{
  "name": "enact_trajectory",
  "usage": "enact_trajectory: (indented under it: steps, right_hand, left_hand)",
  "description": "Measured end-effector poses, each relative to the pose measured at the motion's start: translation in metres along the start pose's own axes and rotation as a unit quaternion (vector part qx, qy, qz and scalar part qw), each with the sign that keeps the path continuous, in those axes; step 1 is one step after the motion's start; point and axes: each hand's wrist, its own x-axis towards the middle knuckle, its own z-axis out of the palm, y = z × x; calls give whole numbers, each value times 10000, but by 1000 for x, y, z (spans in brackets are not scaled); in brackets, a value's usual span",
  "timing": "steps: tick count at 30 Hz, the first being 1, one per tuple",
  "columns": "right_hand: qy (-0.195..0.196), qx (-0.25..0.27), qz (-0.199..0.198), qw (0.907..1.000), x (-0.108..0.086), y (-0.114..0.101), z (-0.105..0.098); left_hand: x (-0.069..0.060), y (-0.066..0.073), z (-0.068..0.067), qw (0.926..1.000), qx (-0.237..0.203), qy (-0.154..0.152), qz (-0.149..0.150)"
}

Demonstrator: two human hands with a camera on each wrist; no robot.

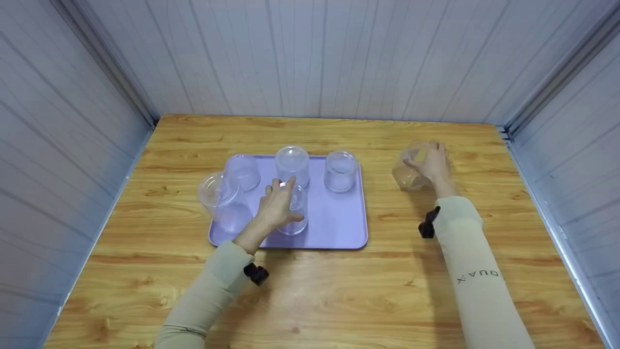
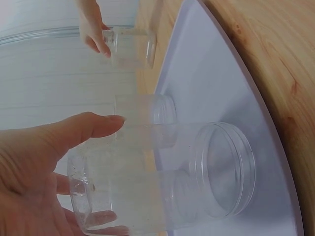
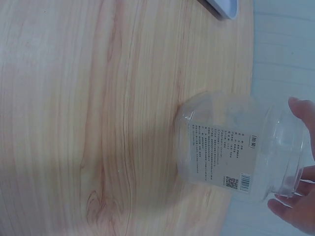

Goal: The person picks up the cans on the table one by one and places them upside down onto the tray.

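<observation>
An upside-down clear plastic jar (image 2: 147,172) stands on the lilac tray (image 1: 334,228). My left hand (image 1: 276,206) is spread around its upper end, thumb on one side and fingers behind it, seen through the plastic. Firm contact there is hard to make out. Away to the right, my right hand (image 1: 436,167) holds a second clear jar (image 3: 221,147) near its mouth, thumb and fingertips on opposite sides. This jar is faceted, bears a printed label (image 3: 219,152), and its lower end is at the wooden table.
Several more clear jars share the tray: one at the back middle (image 1: 292,162), one at the back right (image 1: 340,172), others along the left side (image 1: 242,172). A jar (image 1: 215,191) at the left overlaps the tray's edge in view. Pale panelled walls (image 1: 310,58) enclose the table (image 1: 339,300).
</observation>
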Motion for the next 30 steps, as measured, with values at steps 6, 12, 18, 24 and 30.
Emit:
enact_trajectory:
  steps: [6,12,18,24,30]
  right_hand:
    - [146,17,41,9999,-1,-1,2]
    - [220,28,-136,9997,-1,1,1]
    - [282,-49,-210,9994,-3,-1,-2]
    - [403,-96,-412,9983,-6,-6,-3]
    - [504,-55,-450,9977,-9,-11,-4]
  left_hand:
    - [-2,1,-1,10000,77,-14,53]
    - [-3,2,-2,9997,241,-50,41]
    - [-6,5,-6,9995,301,18,52]
    - [-9,9,-11,9992,197,305,186]
    - [-10,10,-14,9957,94,787,478]
